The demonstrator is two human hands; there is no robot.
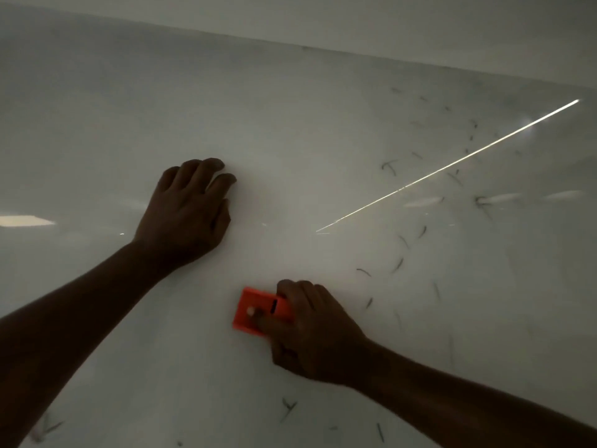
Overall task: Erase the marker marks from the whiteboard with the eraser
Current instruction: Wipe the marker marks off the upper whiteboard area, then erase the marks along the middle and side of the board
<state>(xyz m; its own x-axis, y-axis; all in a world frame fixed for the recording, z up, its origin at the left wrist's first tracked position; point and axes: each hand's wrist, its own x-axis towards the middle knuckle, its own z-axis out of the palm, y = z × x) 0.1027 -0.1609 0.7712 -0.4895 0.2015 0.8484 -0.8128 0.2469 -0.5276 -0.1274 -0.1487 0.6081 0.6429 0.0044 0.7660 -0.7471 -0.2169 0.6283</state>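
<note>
On the whiteboard point(290, 130): wiping in hand.
Grip: right hand point(310, 331) clasps the orange eraser point(255, 310), flat on the board's lower middle.
Left hand point(190, 208): empty, braced, fingers curled.
Next: likely sweep rightward over remaining marker marks point(400, 263).

Setting: probably an office or classroom interior, dimly lit. A large glossy white whiteboard point(290, 124) fills the view, scattered with faint dark marker marks point(389, 166) and mirroring long strip ceiling lights point(452, 163); a plain pale wall point(420, 17) lies beyond its edge.
</note>
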